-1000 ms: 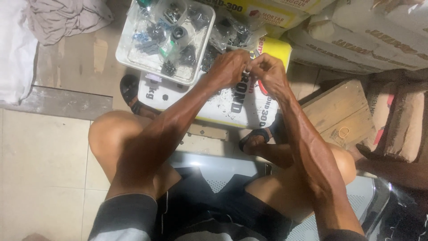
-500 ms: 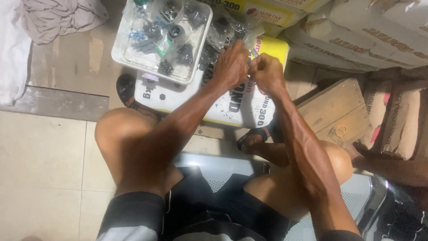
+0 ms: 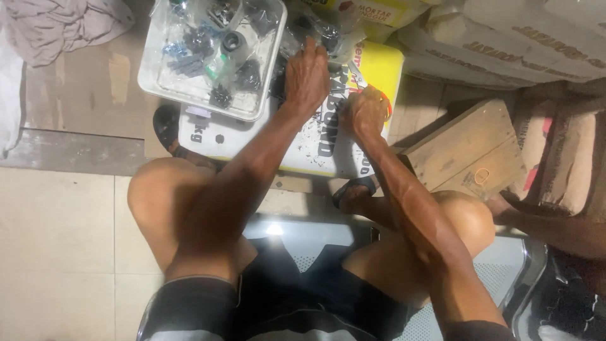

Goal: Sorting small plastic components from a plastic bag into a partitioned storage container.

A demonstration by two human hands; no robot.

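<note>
Reaching with left hand into clear bags of dark parts beside the white tray, fingers spread, grasping nothing; right hand clenched around something small over the sack, kept near for working.

The bags were small, clear plastic, holding dark parts; they lay heaped at the far edge of the sack, beside the tray. The sack, white with a yellow end, lay flat on the floor, scattered with dark bits.
</note>
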